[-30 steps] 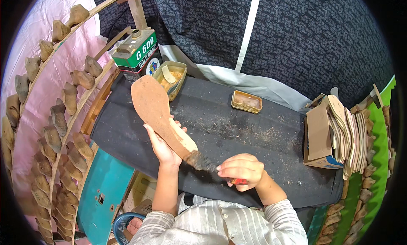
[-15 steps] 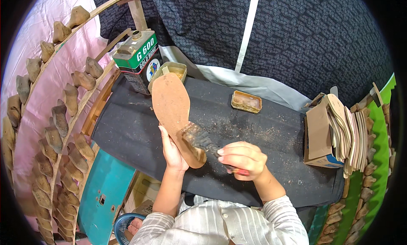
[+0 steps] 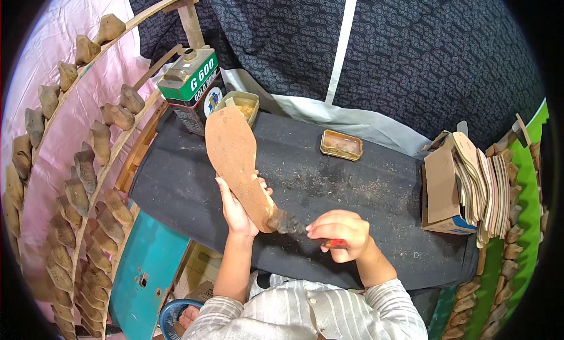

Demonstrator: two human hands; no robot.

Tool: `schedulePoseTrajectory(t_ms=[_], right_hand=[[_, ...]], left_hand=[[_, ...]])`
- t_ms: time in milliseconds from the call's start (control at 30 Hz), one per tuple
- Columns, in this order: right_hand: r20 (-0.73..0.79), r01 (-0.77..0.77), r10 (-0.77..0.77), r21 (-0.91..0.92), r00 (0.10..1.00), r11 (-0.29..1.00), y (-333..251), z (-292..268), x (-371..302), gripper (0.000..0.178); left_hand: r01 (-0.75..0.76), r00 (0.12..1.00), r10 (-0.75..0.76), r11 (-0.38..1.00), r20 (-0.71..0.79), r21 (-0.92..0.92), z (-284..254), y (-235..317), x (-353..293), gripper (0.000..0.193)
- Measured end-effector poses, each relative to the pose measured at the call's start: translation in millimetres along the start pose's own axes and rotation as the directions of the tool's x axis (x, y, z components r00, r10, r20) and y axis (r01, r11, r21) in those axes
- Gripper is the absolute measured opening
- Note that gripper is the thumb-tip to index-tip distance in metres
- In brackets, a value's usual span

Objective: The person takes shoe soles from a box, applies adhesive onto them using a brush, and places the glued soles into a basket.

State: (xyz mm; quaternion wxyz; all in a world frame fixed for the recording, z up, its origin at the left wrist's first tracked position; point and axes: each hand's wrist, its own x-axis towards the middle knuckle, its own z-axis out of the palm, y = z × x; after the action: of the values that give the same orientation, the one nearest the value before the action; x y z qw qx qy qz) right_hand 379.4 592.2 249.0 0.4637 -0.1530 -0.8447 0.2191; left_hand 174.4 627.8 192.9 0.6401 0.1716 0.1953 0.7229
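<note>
A brown shoe sole [image 3: 230, 145] is tilted up over the dark table, its broad end pointing away from me. My left hand [image 3: 238, 208] grips it from beneath near the narrower end, with fingertips showing at its right edge. In my right hand [image 3: 341, 234] is a brush [image 3: 289, 222] with a dark, crusted head and a red handle end. The brush head meets the sole's near, narrow end at its right edge, where a pale wet-looking patch shows.
Behind the sole stand an open tub [image 3: 249, 102] of yellowish stuff and a green-and-black metal can [image 3: 191, 84]. A shallow rectangular tin [image 3: 341, 145] sits farther right. A cardboard box [image 3: 440, 187] holds stacked soles. Racks of wooden shoe lasts [image 3: 75, 193] line the left; a blue basket [image 3: 170, 316] is below.
The brush has moved from the middle of the sole's right edge down to its near end. My left hand has turned the sole slightly, and its fingertips now show on the right.
</note>
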Motion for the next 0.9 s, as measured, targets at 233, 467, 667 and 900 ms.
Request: schedulePoseTrajectory(t_ms=[233, 467, 667, 900], right_hand=[[-0.147, 0.097, -0.115, -0.123, 0.982, 0.988, 8.8, 12.8, 14.7, 0.031], [-0.008, 0.065, -0.065, -0.028, 0.998, 0.998, 5.7, 10.3, 3.3, 0.032], [-0.062, -0.054, 0.059, 0.079, 0.996, 0.995, 11.7, 2.6, 1.7, 0.031], [-0.189, 0.049, -0.065, -0.090, 0.980, 0.995, 18.3, 10.6, 14.1, 0.032]], left_hand=[[0.009, 1.000, -0.008, 0.999, -0.015, 0.047, 1.6, -7.3, -4.6, 0.060], [0.003, 1.000, -0.004, 1.000, 0.008, 0.027, -4.6, 3.1, 0.8, 0.063], [0.011, 1.000, -0.010, 0.998, -0.018, 0.057, -5.6, 5.3, -0.3, 0.064], [-0.037, 0.982, 0.053, 0.995, -0.182, 0.090, 5.6, -0.3, -0.8, 0.064]])
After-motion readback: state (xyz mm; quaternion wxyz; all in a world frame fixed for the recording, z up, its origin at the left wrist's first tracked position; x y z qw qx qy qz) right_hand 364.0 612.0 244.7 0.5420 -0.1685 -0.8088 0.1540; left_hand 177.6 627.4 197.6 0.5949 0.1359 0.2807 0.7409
